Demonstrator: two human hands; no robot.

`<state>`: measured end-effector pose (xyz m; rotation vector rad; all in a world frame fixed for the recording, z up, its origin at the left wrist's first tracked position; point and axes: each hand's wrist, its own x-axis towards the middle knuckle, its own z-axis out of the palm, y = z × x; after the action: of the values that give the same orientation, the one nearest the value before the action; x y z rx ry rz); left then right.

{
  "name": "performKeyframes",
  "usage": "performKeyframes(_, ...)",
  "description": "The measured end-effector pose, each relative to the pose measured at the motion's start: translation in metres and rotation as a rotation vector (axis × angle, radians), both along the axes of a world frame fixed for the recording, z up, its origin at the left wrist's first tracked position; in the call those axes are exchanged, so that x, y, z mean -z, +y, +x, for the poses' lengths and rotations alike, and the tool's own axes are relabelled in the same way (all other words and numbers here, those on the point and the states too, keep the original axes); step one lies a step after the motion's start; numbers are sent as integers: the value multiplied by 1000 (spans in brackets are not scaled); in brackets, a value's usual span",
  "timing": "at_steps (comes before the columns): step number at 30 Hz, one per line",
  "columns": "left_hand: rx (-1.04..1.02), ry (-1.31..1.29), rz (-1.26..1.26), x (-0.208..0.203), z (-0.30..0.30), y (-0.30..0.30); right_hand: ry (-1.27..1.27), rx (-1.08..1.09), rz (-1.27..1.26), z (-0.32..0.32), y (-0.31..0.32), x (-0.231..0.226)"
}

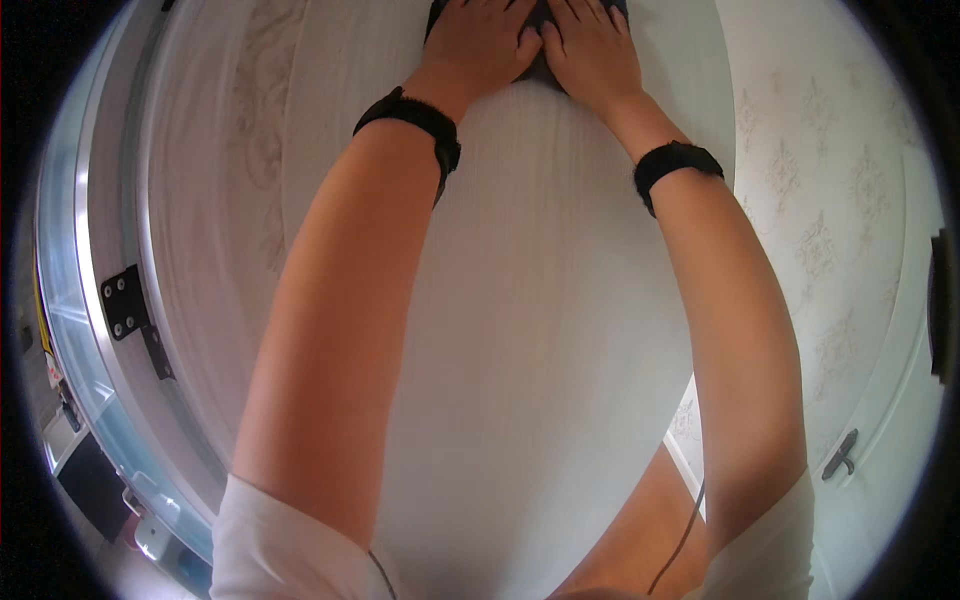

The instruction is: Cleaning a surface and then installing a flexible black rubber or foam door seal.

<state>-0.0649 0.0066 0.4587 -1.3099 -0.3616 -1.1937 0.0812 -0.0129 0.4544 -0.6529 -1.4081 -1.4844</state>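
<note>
Both arms reach up to the top edge of the head view. My left hand (478, 45) lies palm down on a dark folded piece of what looks like cloth (541, 72), fingers stretched out. Beside it, my right hand (600, 55) rests flat on the same dark piece, and the two thumbs come close together over it. Dark edges show outside both hands and between them; the far part is cut off by the frame. Beneath lies a broad, pale wood-grain surface (540, 300). A black band circles each wrist.
At left stands a glass-paned frame (85, 220) with a black metal hinge (124, 302). Patterned wallpaper (815, 190) covers the right wall, beside a white door with a dark handle (841, 455). A thin grey cable (680, 550) hangs near my right elbow.
</note>
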Motion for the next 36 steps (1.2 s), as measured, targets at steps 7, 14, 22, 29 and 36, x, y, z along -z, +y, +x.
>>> performKeyframes(7,19,-34,-42,-2,2,3,93,69,15,-4,0,-1)
performKeyframes(14,-65,-132,-42,8,5,-5,122,75,12,-3,-1,4)
performKeyframes(22,-64,-158,-109,7,6,-6,117,79,17,-4,-2,3)
performKeyframes(29,-47,-140,-111,22,3,-10,111,65,6,-6,-5,18)
performKeyframes(36,-29,-158,-156,41,6,-23,89,90,-11,-6,-17,32)
